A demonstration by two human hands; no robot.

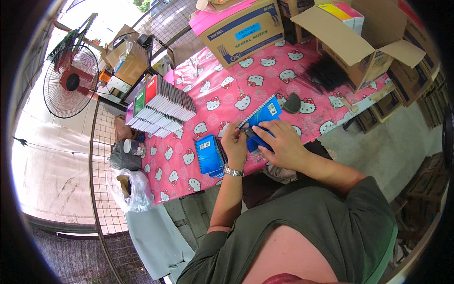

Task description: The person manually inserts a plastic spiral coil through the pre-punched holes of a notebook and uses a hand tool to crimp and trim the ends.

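Observation:
A blue spiral notebook [269, 110] lies slantwise on the table in front of me, its wire coil along the upper left edge. At its near end, my left hand [235, 142] is closed, fingertips pinched at the coil's lower end. My right hand [283, 142] wraps round a pair of pliers [248, 133] with a dark metal head, whose jaws point toward the left fingertips. The fingers partly hide the handles and the notebook's near corner. Left of my left wrist sits a small stack of blue spiral notebooks [206, 154].
Tall stacks of spiral notebooks [163, 104] stand at left on the pink patterned tablecloth [203, 106]. A closed carton [241, 33] is at the back, an open carton [364, 52] at right. A dark rounded object [292, 102] and black bristly strands [326, 73] lie nearby. A fan [72, 81] stands far left.

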